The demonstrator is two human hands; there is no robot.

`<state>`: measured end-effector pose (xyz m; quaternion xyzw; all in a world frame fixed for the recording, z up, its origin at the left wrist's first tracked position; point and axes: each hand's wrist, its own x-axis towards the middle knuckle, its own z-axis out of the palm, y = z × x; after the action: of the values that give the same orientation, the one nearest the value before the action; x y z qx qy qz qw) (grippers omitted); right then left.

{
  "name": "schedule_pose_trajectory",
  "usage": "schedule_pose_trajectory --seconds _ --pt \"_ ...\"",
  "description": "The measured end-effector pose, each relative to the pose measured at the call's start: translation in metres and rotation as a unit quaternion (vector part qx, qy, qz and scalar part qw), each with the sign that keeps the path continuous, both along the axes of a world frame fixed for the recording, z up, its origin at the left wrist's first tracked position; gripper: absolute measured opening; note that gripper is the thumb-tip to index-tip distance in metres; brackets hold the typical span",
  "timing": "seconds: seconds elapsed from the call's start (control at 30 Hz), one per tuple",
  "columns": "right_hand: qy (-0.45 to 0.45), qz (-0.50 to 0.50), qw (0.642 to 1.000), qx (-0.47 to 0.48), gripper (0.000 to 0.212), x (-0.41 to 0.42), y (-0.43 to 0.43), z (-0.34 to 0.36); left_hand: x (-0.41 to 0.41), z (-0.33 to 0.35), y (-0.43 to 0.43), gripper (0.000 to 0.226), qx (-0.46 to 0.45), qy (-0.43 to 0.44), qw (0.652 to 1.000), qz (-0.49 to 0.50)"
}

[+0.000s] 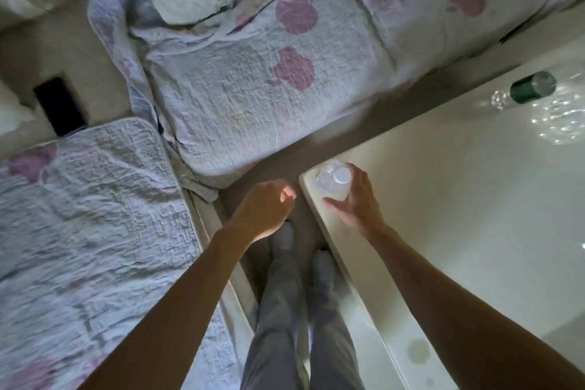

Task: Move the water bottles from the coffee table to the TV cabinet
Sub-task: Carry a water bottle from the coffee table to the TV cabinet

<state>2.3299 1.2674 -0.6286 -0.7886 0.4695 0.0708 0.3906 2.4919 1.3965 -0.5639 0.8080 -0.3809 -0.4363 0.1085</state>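
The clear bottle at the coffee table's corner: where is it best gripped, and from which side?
Probably round its body just below the white cap, coming from the person's side of the table. The clear bottle stands upright at the corner of the coffee table, its round sides free all round; the right hand wraps thumb and fingers there.

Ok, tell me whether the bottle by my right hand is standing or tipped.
Upright: the water bottle shows its white cap from above at the coffee table corner, right hand around it.
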Motion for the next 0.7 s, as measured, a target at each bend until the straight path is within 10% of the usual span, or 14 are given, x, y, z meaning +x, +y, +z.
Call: schedule_pose_trajectory --seconds 0.53,0.7 --pt "-0.112 -0.149 0.981 -0.05 0.068 0.03 -0.004 0.053 0.024 0.008 0.003 0.021 0.001 0.062 0.992 0.114" --pt "-0.15 -0.15 0.974 -0.08 0.064 0.018 -0.002 0.135 0.01 0.055 -0.027 0.026 -0.077 0.215 0.91 0.345"
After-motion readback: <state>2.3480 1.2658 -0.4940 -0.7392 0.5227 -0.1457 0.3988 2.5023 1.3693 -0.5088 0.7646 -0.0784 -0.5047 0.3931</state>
